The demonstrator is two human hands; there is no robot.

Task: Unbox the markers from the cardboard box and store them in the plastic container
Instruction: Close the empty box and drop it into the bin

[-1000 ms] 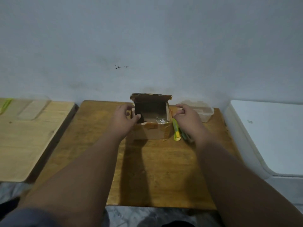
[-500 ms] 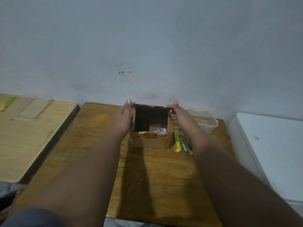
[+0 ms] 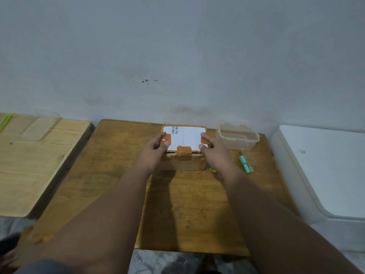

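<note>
Resting on the closed lid of the cardboard box (image 3: 184,144), both hands press its near corners: the left hand (image 3: 156,150) at the left corner with fingers curled, the right hand (image 3: 212,153) at the right with fingers extended flat. A white shipping label (image 3: 183,138) and brown tape strips cover the lid. The clear plastic container (image 3: 237,136), lidless, stands just right of the box on the wooden table (image 3: 187,204). A green marker (image 3: 245,164) lies near the container; a yellow marker (image 3: 213,170) is mostly hidden beneath the right wrist.
</note>
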